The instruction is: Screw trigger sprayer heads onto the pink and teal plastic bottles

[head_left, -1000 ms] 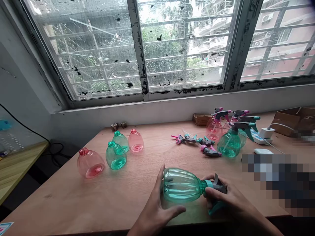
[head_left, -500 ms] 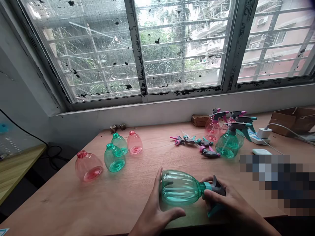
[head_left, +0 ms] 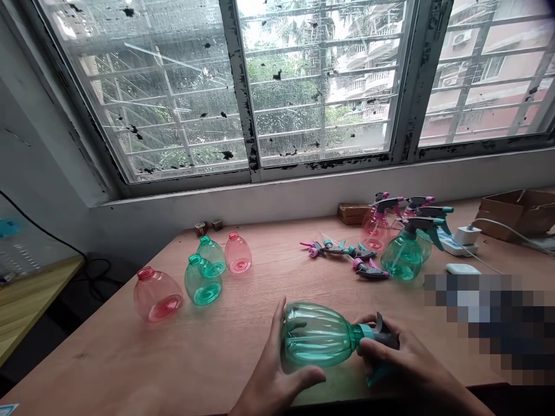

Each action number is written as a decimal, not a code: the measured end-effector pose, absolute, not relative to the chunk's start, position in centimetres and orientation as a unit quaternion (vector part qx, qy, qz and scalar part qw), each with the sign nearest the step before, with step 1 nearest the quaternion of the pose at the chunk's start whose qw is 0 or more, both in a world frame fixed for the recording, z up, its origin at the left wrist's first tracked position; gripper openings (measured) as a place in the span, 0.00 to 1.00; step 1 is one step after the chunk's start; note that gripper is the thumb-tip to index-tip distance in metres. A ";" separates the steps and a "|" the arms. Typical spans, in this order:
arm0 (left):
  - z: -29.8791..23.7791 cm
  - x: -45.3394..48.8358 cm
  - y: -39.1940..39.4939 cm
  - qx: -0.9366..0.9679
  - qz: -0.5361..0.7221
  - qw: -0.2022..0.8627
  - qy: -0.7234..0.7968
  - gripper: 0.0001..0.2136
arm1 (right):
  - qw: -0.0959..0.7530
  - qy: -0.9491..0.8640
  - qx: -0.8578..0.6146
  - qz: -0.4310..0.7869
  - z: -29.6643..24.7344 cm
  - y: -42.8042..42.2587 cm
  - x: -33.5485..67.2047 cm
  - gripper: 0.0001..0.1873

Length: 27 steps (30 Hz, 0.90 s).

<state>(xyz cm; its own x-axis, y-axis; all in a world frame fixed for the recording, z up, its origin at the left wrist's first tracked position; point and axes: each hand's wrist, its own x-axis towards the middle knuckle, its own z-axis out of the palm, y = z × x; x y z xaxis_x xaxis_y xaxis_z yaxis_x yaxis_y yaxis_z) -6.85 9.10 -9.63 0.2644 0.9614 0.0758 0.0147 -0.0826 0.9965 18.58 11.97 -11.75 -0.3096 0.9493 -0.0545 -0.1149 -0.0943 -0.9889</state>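
Observation:
A green ribbed plastic spray bottle [head_left: 316, 335] lies on its side near the front edge of the wooden table [head_left: 243, 323]. My left hand [head_left: 271, 375] wraps round its base, thumb and fingers closed on the body. My right hand [head_left: 396, 361] is closed on the grey and teal trigger sprayer head [head_left: 381, 338] at the bottle's neck.
Headless pink bottles [head_left: 156, 294] and green bottles [head_left: 202, 279] stand at the left. Loose sprayer heads [head_left: 347, 254] lie mid-table, with several assembled spray bottles [head_left: 403, 248] behind them. A power strip [head_left: 459, 240], a cardboard box [head_left: 515, 208] and a blurred patch [head_left: 489, 323] are at the right.
Both hands keep the same hold on the lying green bottle and its sprayer head. The view has shifted slightly; nothing else on the table moved.

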 end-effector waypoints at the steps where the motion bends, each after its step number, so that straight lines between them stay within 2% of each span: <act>1: -9.7 -6.9 9.1 0.580 0.446 0.537 0.419 0.56 | 0.426 -0.524 -0.404 0.617 -11.8 12.0 18.6 0.26; 5: -9.9 -7.0 9.4 0.584 0.440 0.535 0.424 0.53 | 0.424 -0.529 -0.404 0.614 -11.8 12.0 18.6 0.26; 12: -9.6 -6.9 9.1 0.608 0.435 0.520 0.413 0.55 | 0.429 -0.524 -0.386 0.627 -12.0 12.2 18.7 0.25; 15: -9.7 -6.8 8.8 0.585 0.449 0.544 0.401 0.58 | 0.423 -0.530 -0.390 0.623 -12.4 12.2 18.7 0.26; 18: -9.6 -6.8 8.9 0.565 0.452 0.563 0.399 0.55 | 0.419 -0.528 -0.401 0.620 -12.5 12.3 18.7 0.27; 22: -9.5 -6.8 9.2 0.599 0.443 0.534 0.400 0.53 | 0.423 -0.525 -0.390 0.627 -12.2 12.3 18.6 0.26; 27: -10.0 -6.8 9.3 0.612 0.453 0.516 0.393 0.56 | 0.421 -0.532 -0.384 0.626 -12.0 12.4 18.6 0.26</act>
